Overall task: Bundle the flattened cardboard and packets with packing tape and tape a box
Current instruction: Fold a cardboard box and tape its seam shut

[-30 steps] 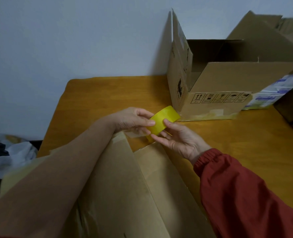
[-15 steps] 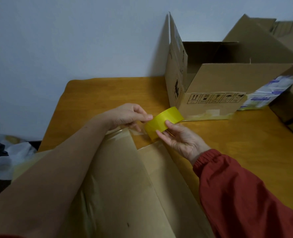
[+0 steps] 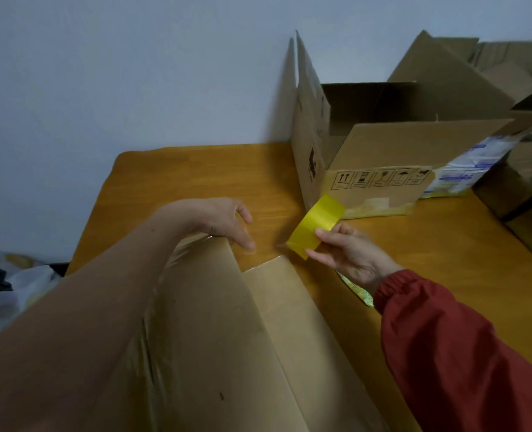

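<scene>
Tape roll pinched in right hand just beyond flattened cardboard; left hand loosely curled there, hold unclear.

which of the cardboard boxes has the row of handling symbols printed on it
The open box behind the yellow tape roll: the symbols run along its front wall. The box at the right edge and the flattened cardboard show none.

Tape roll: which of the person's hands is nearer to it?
Right. The right hand pinches the tape roll; the left hand is apart from it, to its left, at a corner of the cardboard.
</scene>
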